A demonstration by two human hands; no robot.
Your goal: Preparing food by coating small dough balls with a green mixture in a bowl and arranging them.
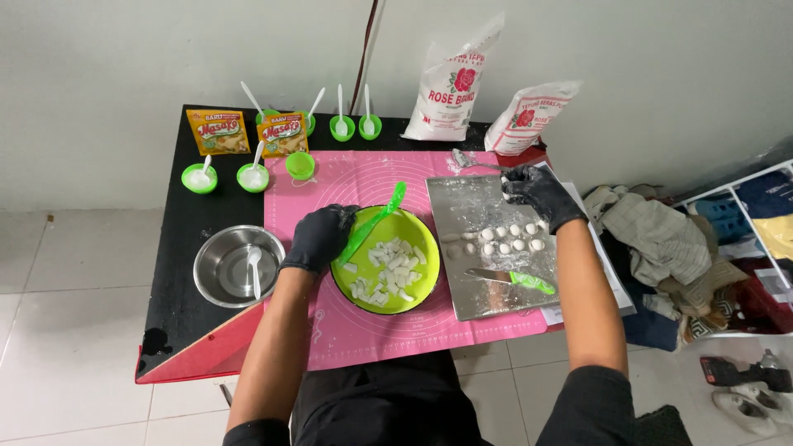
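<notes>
**Two gloved hands split between green plate and floured steel tray**

On the black bench point(178, 248) a pink silicone mat point(363, 330) carries a round lime-green plate point(421, 285) of cut white dough pieces point(387, 272), and to its right a flat steel tray point(487, 306).

The left hand point(320, 238), black-gloved, curls its grip around a green plastic scraper point(376, 221) whose long axis slants up-right over the plate.

The right hand point(538, 192), forearm reaching straight ahead, pinches something small at the tray's far edge; just nearer lie small white dough balls point(510, 238).
</notes>
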